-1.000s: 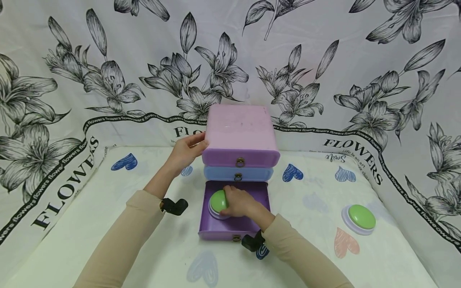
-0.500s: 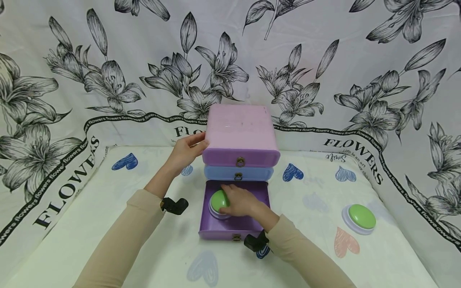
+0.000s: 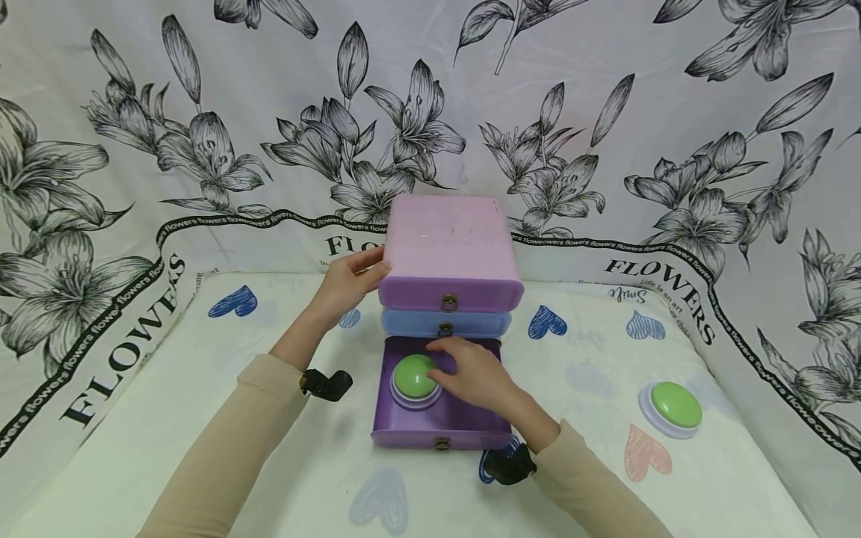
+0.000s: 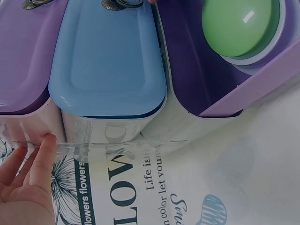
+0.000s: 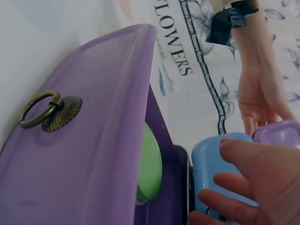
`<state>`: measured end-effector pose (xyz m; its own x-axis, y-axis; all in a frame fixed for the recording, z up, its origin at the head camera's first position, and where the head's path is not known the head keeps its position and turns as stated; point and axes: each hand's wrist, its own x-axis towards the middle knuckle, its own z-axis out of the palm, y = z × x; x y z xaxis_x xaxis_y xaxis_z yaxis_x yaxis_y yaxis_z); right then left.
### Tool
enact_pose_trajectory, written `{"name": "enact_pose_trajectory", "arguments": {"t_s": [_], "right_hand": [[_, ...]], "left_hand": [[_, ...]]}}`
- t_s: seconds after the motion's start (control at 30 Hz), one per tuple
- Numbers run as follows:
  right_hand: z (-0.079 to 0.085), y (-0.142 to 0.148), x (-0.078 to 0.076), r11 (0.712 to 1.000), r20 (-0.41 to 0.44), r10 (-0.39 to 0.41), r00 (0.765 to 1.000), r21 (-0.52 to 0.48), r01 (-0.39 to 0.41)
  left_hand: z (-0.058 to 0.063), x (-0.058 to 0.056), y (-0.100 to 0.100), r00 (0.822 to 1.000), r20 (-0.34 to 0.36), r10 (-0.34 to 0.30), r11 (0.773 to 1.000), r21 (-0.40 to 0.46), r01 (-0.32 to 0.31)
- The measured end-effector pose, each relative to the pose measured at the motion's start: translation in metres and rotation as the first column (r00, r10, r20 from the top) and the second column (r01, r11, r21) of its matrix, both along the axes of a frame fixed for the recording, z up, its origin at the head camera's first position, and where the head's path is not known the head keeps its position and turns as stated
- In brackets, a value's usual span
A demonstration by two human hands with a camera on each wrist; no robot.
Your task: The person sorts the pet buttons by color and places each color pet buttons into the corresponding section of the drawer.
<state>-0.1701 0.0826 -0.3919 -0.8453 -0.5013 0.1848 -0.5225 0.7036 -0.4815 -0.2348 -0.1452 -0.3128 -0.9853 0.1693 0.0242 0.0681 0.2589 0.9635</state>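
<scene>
A small chest of drawers with a pink top stands in the middle, and its bottom purple drawer is pulled out. Inside that drawer, on the left, sits a green dome push button on a white base. My right hand hovers over the drawer, its thumb at the button's right edge and its fingers loosely spread. In the right wrist view the fingers hold nothing. With its fingertips my left hand touches the chest's upper left side; the left wrist view shows these fingers extended against the pink wall.
The blue middle drawer and the purple top drawer are closed. Another green push button lies on the heart-patterned cloth to the right. A flower-printed curtain hangs behind.
My right hand has come off the button in the drawer and moved right, uncovering its green dome. The left hand stays at the chest's side.
</scene>
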Motion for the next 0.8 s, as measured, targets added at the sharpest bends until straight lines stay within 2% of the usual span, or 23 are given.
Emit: {"name": "enact_pose_trajectory", "arguments": {"t_s": [0.13, 0.27, 0.57, 0.7, 0.8], "right_hand": [[0.000, 0.010, 0.003, 0.998, -0.057, -0.039, 0.998, -0.057, 0.036], [0.000, 0.022, 0.008, 0.992, -0.077, -0.072, 0.994, -0.105, 0.064], [-0.001, 0.053, 0.012, 0.969, -0.147, -0.124, 0.981, -0.232, 0.088], [-0.001, 0.067, 0.012, 0.956, -0.177, -0.165, 0.970, -0.271, 0.113], [-0.001, 0.078, 0.012, 0.944, -0.217, -0.205, 0.954, -0.301, 0.135]], "left_hand": [[0.000, 0.001, 0.000, 1.000, 0.004, 0.002, 1.000, -0.001, -0.001], [0.001, 0.002, 0.000, 1.000, 0.007, 0.005, 1.000, -0.007, -0.005], [0.003, 0.004, 0.001, 1.000, 0.011, 0.015, 1.000, -0.007, -0.015], [0.000, 0.001, 0.000, 1.000, 0.008, 0.014, 1.000, -0.014, -0.014], [-0.008, -0.007, -0.002, 1.000, 0.007, 0.012, 1.000, -0.002, -0.012]]}}
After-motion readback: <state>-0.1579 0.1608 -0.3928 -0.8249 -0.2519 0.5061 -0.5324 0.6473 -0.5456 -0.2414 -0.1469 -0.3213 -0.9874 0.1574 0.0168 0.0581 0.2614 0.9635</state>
